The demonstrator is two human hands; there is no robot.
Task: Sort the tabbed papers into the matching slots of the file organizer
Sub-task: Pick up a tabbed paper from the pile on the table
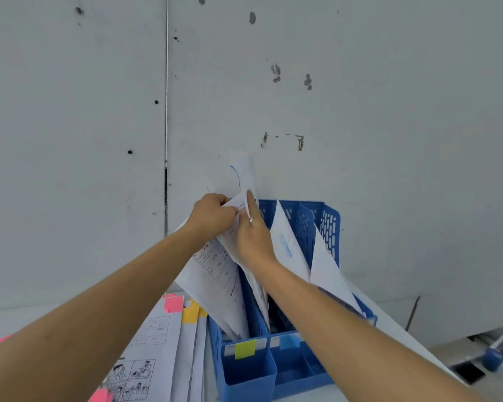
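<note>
The left hand grips the top of the papers standing in the organizer's left slot, which carries the yellow label. The right hand lays straight fingers against them, probably to part the sheets. More tabbed sheets wait on the tabletop, left of the organizer.

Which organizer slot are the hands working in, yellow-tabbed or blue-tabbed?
The leftmost slot of the blue plastic organizer, behind the yellow sticky tab: the printed white sheets the left hand grips stand in it. The blue-tabbed slot lies to its right.
</note>
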